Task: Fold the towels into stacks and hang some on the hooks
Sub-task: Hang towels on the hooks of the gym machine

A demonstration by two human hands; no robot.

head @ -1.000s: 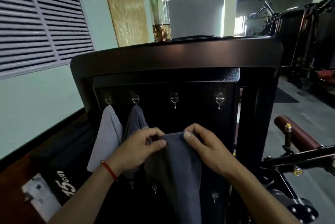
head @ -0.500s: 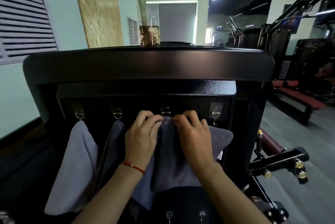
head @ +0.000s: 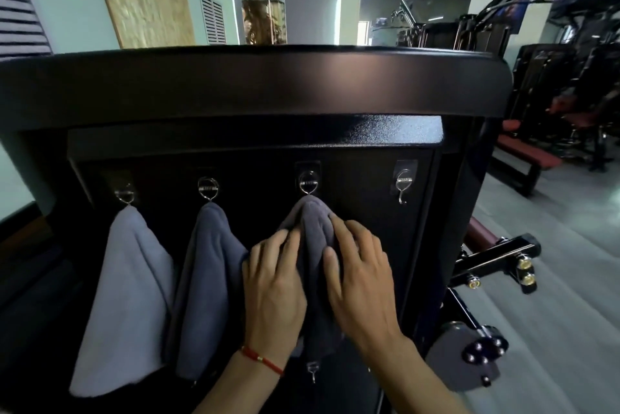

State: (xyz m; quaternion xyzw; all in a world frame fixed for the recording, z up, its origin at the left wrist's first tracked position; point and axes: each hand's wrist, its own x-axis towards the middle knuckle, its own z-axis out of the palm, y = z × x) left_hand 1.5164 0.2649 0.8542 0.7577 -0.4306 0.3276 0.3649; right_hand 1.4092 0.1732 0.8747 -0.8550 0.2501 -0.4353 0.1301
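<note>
Three towels hang from a row of metal hooks on a black panel (head: 369, 246). A light grey towel (head: 124, 296) is at the left and a dark grey towel (head: 208, 279) is beside it. A third dark grey towel (head: 313, 222) hangs bunched from the third hook (head: 308, 183). My left hand (head: 273, 289) grips its left fold and my right hand (head: 360, 276) its right fold, just below the hook. The fourth hook (head: 402, 185) at the right is bare.
A small lower hook (head: 312, 371) sticks out under the third towel. A thick black padded top (head: 251, 78) overhangs the panel, with a glass vase (head: 265, 21) behind it. Black machine arms with brass knobs (head: 496, 262) jut out at the right. Gym benches (head: 526, 155) stand beyond.
My hands raised the third towel's top to the third hook, where it now hangs bunched. Both hands have slid down a little along the towel. The camera has moved closer.
</note>
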